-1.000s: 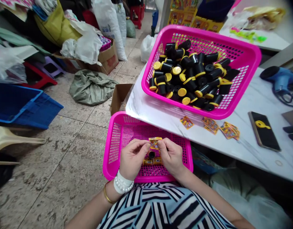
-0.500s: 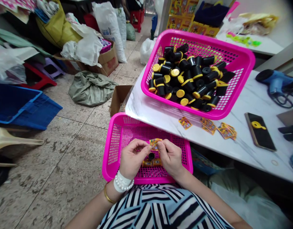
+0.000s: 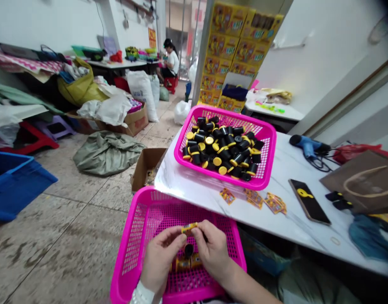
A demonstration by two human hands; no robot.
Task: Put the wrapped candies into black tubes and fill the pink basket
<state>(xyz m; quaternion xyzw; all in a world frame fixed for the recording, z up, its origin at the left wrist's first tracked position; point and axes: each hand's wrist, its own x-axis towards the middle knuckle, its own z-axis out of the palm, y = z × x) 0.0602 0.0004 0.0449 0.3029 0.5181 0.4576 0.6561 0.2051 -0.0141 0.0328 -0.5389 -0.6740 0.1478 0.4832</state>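
Both hands are closed over the lower pink basket (image 3: 122,253). My left hand (image 3: 160,255) pinches one end of a small printed orange sticker (image 3: 189,228), and my right hand (image 3: 212,250) pinches its other end. Just below the fingertips is a black film-canister-like cylinder (image 3: 189,250), its dark open end facing up; what holds it is hidden. Small orange-labelled pieces (image 3: 183,264) lie in the basket beneath the hands. On the table above, another pink basket (image 3: 268,164) holds many black canisters (image 3: 224,143) with yellow lids.
Loose orange stickers (image 3: 275,203) lie along the table edge (image 3: 194,202). Farther right are a phone (image 3: 309,202), a blue heat gun (image 3: 308,146) and a brown paper bag (image 3: 358,179). A cardboard box (image 3: 146,166) stands left of the table. A person (image 3: 171,61) sits far off.
The camera view has tilted up, so the baskets and hands sit lower in the picture. The sticker, facing me flat before, now looks narrower, folded or tilted between my fingers.
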